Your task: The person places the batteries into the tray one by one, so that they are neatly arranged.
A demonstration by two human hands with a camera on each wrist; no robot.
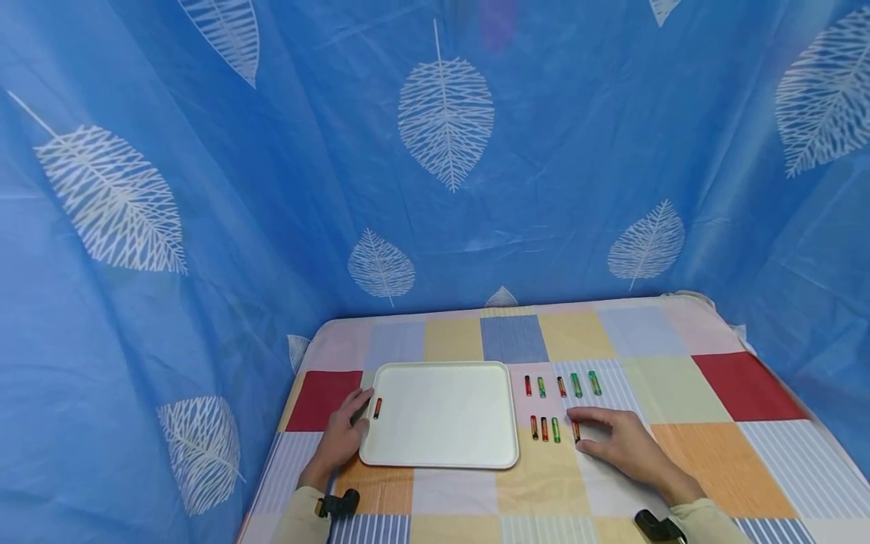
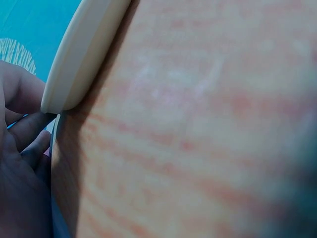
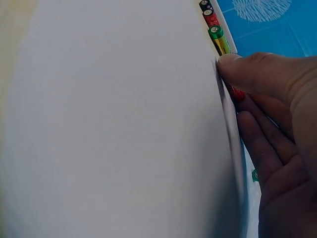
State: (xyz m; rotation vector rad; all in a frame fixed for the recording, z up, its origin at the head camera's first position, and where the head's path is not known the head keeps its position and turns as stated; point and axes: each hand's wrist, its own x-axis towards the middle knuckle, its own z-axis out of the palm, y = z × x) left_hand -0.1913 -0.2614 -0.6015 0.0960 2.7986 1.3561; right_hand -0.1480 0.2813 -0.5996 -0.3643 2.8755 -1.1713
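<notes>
My right hand (image 1: 621, 446) pinches a red-and-black battery (image 1: 575, 432) lengthwise between thumb and fingers, low at the cloth. In the right wrist view the thumb covers part of it, and its red end shows below. A green battery (image 3: 219, 39) and other battery ends stand beyond the thumb. On the left, my left hand (image 1: 343, 434) holds the left rim of a white tray (image 1: 442, 461). The left wrist view has its thumb and fingers bent at the tray's edge. One red-and-black battery (image 1: 377, 408) lies in the tray near that rim.
Between the tray and my right hand lie a red battery (image 1: 544, 429) and others in a near row. A back row holds several more, among them a green battery (image 1: 594, 382). A patchwork cloth (image 1: 707, 453) covers the table, and a blue leaf-patterned curtain (image 1: 544, 151) hangs around it.
</notes>
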